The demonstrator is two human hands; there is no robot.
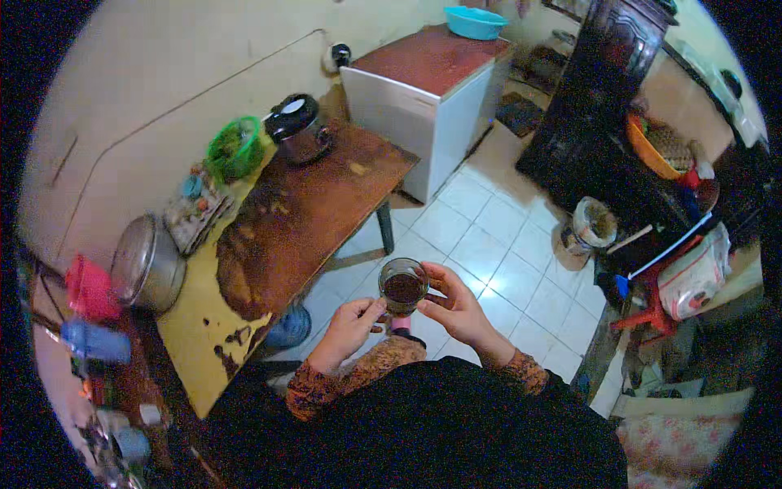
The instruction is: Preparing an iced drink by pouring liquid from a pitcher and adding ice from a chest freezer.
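Note:
A clear glass point(403, 299) with dark liquid inside is held up in front of my body, over the tiled floor. My right hand point(455, 308) grips its right side between thumb and fingers. From the lower left, my left hand point(349, 330) has its thumb and fingertips against the glass; some of these fingers are hidden behind it. To the left stands a wooden table point(330, 202) with a worn brown and yellow top, apart from both hands.
On the table's wall side are a rice cooker point(299, 131), a green basket point(235, 150) and a large metal pot point(149, 263). Beyond it stands a white cabinet point(391, 122) with a red top. At right are a bucket point(592, 223) and a red plastic stool point(654, 318) bearing a bag.

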